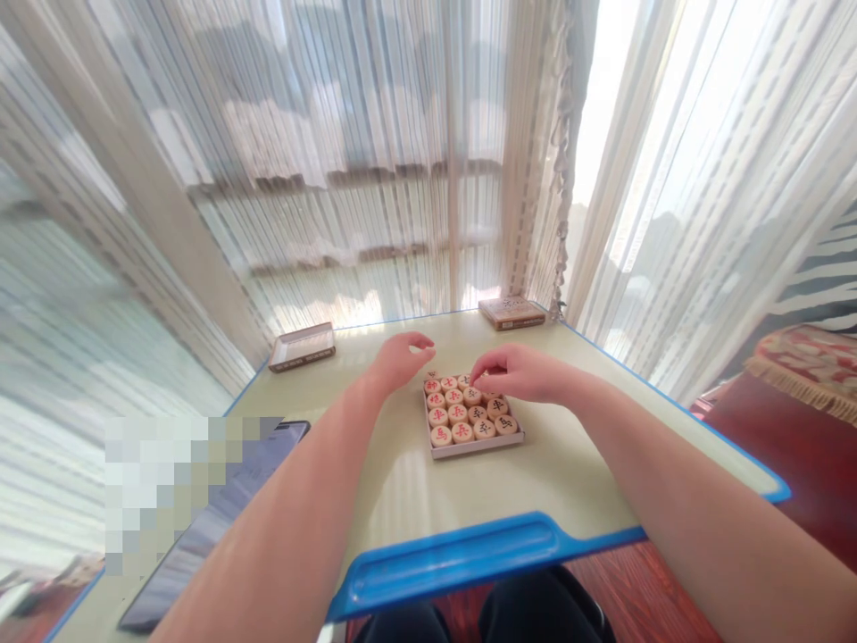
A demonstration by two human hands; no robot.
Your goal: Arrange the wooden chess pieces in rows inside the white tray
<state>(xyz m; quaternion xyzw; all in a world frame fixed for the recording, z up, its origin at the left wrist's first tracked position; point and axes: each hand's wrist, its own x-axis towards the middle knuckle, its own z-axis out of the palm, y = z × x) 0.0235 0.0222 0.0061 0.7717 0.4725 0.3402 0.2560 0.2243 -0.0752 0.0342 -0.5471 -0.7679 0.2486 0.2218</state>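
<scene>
A shallow open box (478, 446) lies on the table in front of me. Round wooden Chinese chess pieces (457, 413) fill it in rows, red characters on the left side and black on the right. My right hand (519, 372) reaches over the far right part of the box, its fingers bent and the tips down at a piece in the far rows; the hand covers some pieces there. Just beyond the box's far left corner, my left hand (403, 357) hovers with fingers curved and thumb apart, nothing between them. A further piece (432, 375) shows at the far left rim.
An open box lid (303, 346) lies at the far left, and a closed flat box (511, 313) at the far right corner. A tablet (220, 518) rests left of my forearm. The table (402, 500) has a blue rim; curtains (375, 134) hang behind it.
</scene>
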